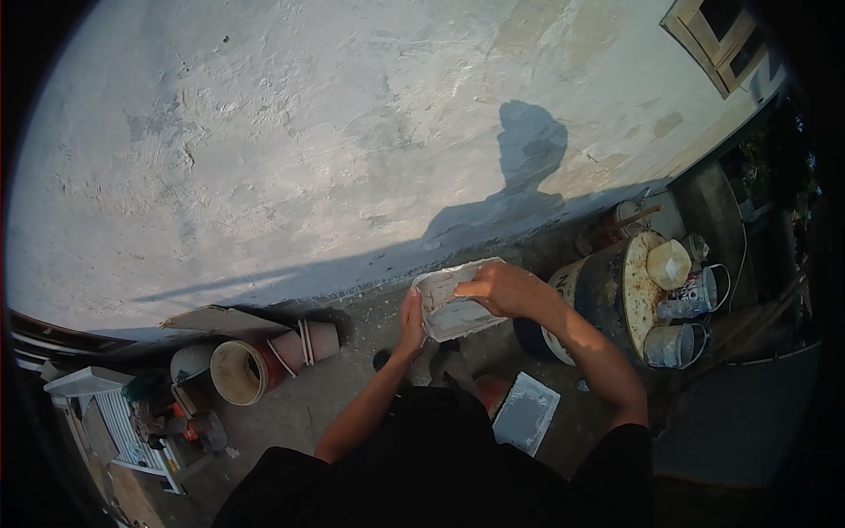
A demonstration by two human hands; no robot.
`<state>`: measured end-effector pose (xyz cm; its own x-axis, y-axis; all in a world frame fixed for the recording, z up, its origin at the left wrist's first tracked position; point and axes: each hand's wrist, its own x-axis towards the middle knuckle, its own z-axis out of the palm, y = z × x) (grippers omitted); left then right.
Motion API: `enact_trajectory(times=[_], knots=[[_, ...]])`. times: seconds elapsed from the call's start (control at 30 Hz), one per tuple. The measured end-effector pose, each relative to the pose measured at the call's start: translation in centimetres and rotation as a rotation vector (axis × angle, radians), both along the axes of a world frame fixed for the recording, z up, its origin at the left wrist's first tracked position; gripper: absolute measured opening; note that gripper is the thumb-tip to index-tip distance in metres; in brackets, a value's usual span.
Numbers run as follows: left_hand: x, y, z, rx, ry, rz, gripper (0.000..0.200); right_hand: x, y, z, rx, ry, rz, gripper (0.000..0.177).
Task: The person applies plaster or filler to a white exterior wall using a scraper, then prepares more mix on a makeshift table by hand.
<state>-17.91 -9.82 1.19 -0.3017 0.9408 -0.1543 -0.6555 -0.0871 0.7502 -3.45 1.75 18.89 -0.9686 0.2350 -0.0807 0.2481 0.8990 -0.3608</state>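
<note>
Rough plaster covers the sunlit wall [308, 132] across the upper frame, patched in white, grey and tan, with a shadow of a head and shoulders on it right of centre. Just below the middle of the frame, tilted in front of the wall's foot, is an oblong tray [451, 315], off-white and shallow, its rim and walls crusted with pale residue and darker streaks inside. The left hand [412, 326] grips its left end. The right hand [506, 290] is curled over the tray's right part, a digit pointing inward; whether it pinches anything cannot be told.

Below the tray, a pale-crusted rectangular slab-like object [526, 414] lies near a reddish round thing [493, 392], partly covered by dark clothing. At right, a large drum [585, 286] has a rusty, blotched top, with a pale container [669, 264] on it; beside it are two smeared pails [691, 299] [669, 346] with wire handles, contents unclear. At lower left, an open bucket [231, 352] shows a tan inner wall, next to pinkish buckets [317, 341] lying on their sides. A slatted piece of furniture [132, 422] stands farther left, its clutter hard to make out. At upper right, a wooden frame [717, 40] is cut off by the dark lens edge.
</note>
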Motion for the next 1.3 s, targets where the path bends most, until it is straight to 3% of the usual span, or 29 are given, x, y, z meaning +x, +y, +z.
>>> enact_trajectory(times=[0.1, 0.2, 0.4, 0.7, 0.8, 0.9, 1.0, 1.1, 1.3], knots=[[-0.3, -0.2, 1.6, 0.025, -0.038, -0.024, 0.040, 0.7, 0.8, 1.3, 0.030, 0.131, -0.101, 0.019], [-0.2, 0.0, -0.5, 0.072, 0.136, 0.011, 0.041, 0.9, 1.3, 1.3, 0.025, 0.010, -0.123, 0.016], [-0.1, 0.1, 0.1, 0.039, -0.055, 0.003, 0.044, 0.6, 1.7, 0.7, -0.117, 0.085, -0.099, 0.017], [-0.4, -0.4, -0.5, 0.016, 0.053, -0.019, 0.044, -0.3, 2.2, 0.4, -0.166, -0.110, -0.165, 0.025], [-0.3, -0.5, -0.4, 0.009, 0.151, 0.035, 0.045, -0.7, 2.8, -0.3, -0.156, -0.015, -0.081, 0.027], [-0.4, -0.6, 0.8, 0.034, 0.266, 0.047, 0.046, -1.2, 2.6, 0.4, -0.165, -0.093, -0.132, 0.029], [-0.3, -0.5, 1.1, 0.039, 0.138, 0.046, 0.046, -1.1, 2.6, -0.7, -0.139, -0.031, -0.110, 0.030], [-0.4, -0.2, 1.6, 0.056, 0.288, 0.075, 0.046, -1.0, 1.4, -2.5, -0.142, 0.169, -0.065, 0.029], [-0.3, 0.3, -0.4, 0.023, 0.070, 0.118, 0.045, -2.6, -0.1, 0.5, -0.025, -0.184, -0.073, 0.026]])
